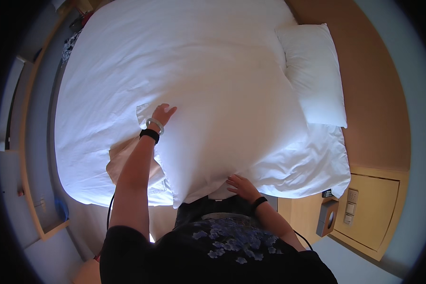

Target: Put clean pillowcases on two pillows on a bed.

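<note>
A large white pillow (216,131) lies before me across the near part of a bed with a white cover (127,64). My left hand (163,113), with a pale bangle and a black band at the wrist, rests on or just above the pillow's left side, thumb apart from the fingers. At the pillow's near edge, my right hand (243,188) has its fingers spread against the white fabric; whether they pinch it is unclear. Another white pillow (316,74) lies by the headboard. Tan fabric (119,163) shows partly under my left forearm.
A brown headboard (376,88) runs along the right. Near it stand a wooden bedside table (294,213), a tissue box (327,218) and a wall panel with switches (350,207). A long wood-edged shelf (25,142) borders the left side. Rumpled white bedding (305,167) reaches the near right edge.
</note>
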Available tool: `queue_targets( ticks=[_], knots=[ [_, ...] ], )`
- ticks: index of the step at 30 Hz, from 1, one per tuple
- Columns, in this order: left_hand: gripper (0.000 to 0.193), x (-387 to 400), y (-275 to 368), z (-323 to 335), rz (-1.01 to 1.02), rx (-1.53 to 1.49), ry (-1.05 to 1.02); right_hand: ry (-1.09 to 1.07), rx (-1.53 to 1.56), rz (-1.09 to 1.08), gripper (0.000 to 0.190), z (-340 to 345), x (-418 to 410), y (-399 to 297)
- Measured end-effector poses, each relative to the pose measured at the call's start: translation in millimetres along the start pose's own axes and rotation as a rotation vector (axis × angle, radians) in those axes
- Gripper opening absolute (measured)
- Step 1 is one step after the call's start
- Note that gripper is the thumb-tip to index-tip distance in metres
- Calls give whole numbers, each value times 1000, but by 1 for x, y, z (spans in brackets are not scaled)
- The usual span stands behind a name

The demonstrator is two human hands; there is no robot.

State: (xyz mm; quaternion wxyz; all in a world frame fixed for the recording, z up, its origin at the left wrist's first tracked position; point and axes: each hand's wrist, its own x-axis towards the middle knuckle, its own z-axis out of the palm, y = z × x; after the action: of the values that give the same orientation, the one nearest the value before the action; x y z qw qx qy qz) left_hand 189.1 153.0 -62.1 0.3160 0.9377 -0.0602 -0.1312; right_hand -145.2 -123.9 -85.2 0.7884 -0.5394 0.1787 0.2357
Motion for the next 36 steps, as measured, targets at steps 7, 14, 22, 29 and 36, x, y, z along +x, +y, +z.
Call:
queue_targets(
  ticks=[7, 14, 22, 29, 36],
  knots=[
    [85, 76, 47, 29, -58, 39, -462, 403, 696, 76, 44, 17, 32, -14],
    [76, 59, 91, 35, -151, -117, -923, 611, 619, -153, 46, 19, 36, -53],
    [46, -38, 50, 0, 501, -17, -136, 577, 401, -364, 30, 49, 7, -212],
    [47, -100, -11, 15, 247, -224, 143, 428, 153, -286, 35, 40, 62, -233],
    [69, -127, -85, 53, -601, -714, -147, 583, -598, -213, 50, -27, 131, -89]
  ],
)
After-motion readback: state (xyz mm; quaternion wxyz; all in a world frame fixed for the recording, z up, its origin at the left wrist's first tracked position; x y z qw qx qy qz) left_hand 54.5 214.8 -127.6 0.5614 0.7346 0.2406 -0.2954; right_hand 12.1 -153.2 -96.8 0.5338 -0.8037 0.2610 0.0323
